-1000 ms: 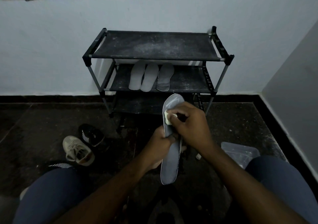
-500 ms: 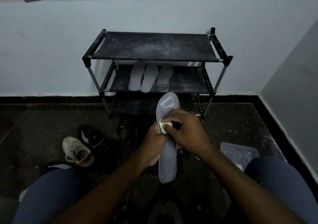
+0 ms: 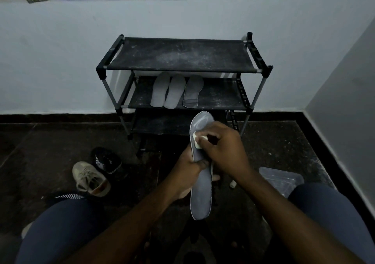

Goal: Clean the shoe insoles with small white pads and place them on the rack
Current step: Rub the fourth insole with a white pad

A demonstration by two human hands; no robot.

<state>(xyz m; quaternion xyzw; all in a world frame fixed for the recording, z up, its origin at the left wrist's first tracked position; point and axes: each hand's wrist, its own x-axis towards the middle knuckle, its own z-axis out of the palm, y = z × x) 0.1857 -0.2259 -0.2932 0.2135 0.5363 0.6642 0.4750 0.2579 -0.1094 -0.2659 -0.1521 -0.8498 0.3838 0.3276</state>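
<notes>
Right hand (image 3: 225,152) covers pad (image 3: 196,141), apparently on insole (image 3: 200,194).

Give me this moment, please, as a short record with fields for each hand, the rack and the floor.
left hand: grips the grey insole near its middle, holding it up lengthwise in front of the rack
right hand: pinches a white pad against the insole's upper part
rack: top shelf dusty; three insoles lie side by side on the middle shelf
floor, left side: beige shoe and black shoe
floor, right side: clear container
</notes>
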